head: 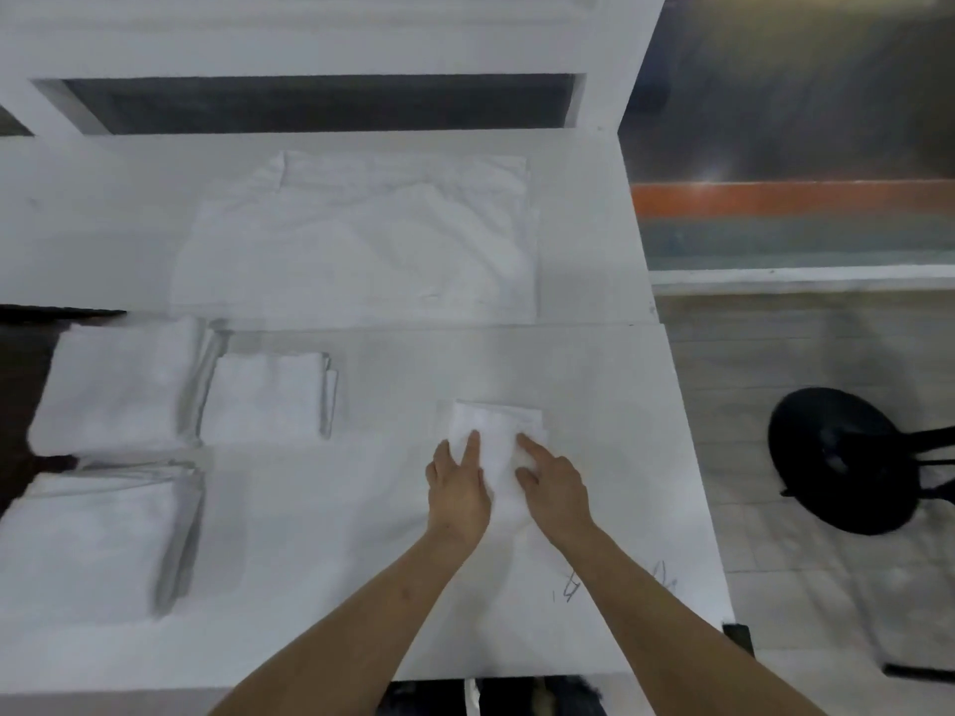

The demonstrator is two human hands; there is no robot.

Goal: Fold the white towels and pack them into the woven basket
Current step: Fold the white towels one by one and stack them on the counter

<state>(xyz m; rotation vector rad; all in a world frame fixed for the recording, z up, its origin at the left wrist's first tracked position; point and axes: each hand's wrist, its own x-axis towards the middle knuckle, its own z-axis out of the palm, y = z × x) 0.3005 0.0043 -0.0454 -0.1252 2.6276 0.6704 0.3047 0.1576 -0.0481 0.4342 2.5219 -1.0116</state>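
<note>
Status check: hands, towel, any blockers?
Left hand and right hand open, pressing the small folded white towel flat on the white table. Folded white towel stacks sit left. Woven basket not in view.

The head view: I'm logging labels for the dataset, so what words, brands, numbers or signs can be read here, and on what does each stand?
No text can be read.
Dark pen scribbles on the white table near the right forearm: no letters or numbers can be made out.
The small folded towel and the towel stacks show no label.
</note>
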